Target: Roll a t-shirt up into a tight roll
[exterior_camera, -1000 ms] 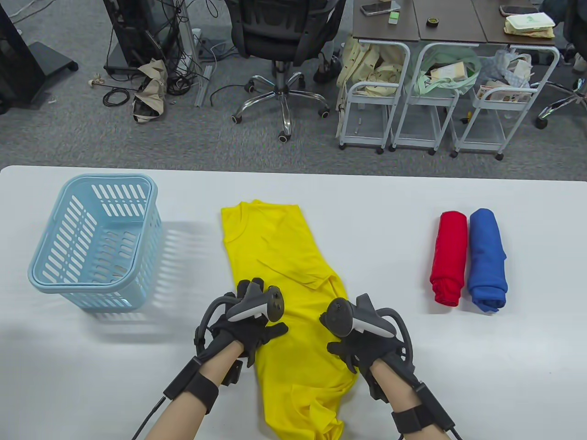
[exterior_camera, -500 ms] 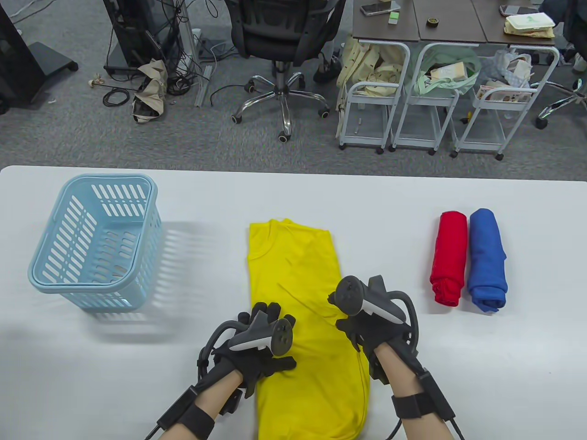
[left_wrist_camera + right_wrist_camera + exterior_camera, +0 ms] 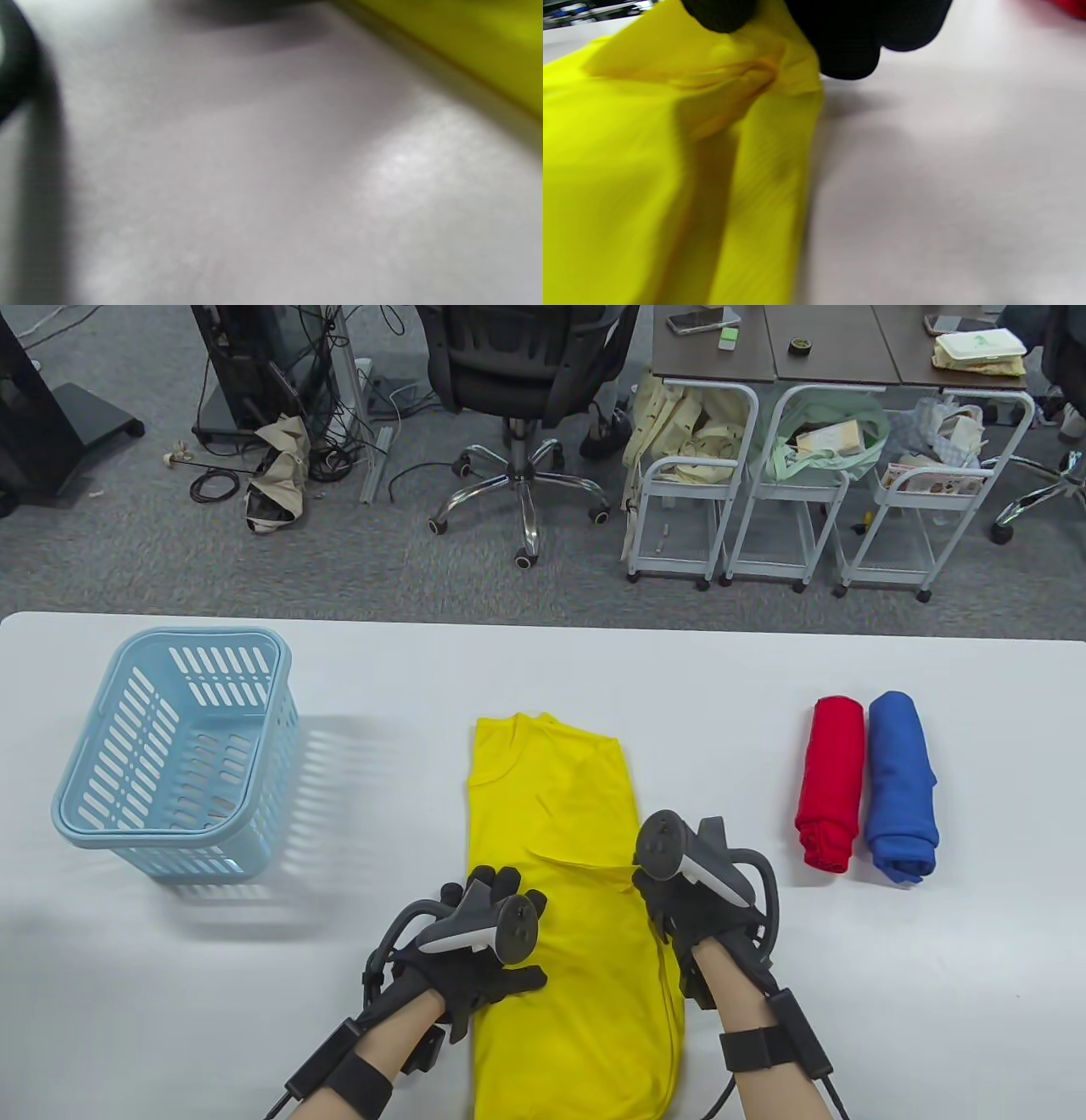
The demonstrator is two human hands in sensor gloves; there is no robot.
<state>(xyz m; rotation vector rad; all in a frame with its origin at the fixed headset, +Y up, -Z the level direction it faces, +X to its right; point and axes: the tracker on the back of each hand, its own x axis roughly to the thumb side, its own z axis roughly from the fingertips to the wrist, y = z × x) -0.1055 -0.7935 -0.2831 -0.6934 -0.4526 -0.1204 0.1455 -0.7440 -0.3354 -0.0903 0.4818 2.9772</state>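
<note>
Basket (image 3: pixel 174 755), light blue, slatted, sits at the 9 o'clock side of the desk (image 3: pixel 543 661), tilted a little, nothing visible inside.

Left hand (image 3: pixel 479 954): on the shirt's left edge, toward 7 o'clock of the shirt. Fingers (image 3: pixel 496 886) are straight and spread flat on the fabric, thumb out over the yellow. Left grip is spread, pressing down and pinching nothing. Left wrist view is blurred: only desk surface and a strip of yellow at 2 o'clock (image 3: pixel 488 46).

Shirt (image 3: pixel 568 899): yellow, folded into a long narrow strip at desk centre, running 12 to 6 o'clock. The collar end is at 12; the near end runs off the bottom edge of the table view. It lies flat with no roll started. A folded flap crosses the middle between the hands.

Right hand (image 3: pixel 687 912): on the shirt's right edge, about 3 o'clock of the strip. Right wrist view shows the fingertips (image 3: pixel 848 59) pinching a bunched fold of yellow fabric (image 3: pixel 670 169) at the edge, so the right grip is closed on the shirt.

Red roll (image 3: pixel 830 782) and blue roll (image 3: pixel 901 785) sit at 3 o'clock of the desk, side by side and touching, red on the left. Both are well apart from the shirt.
</note>
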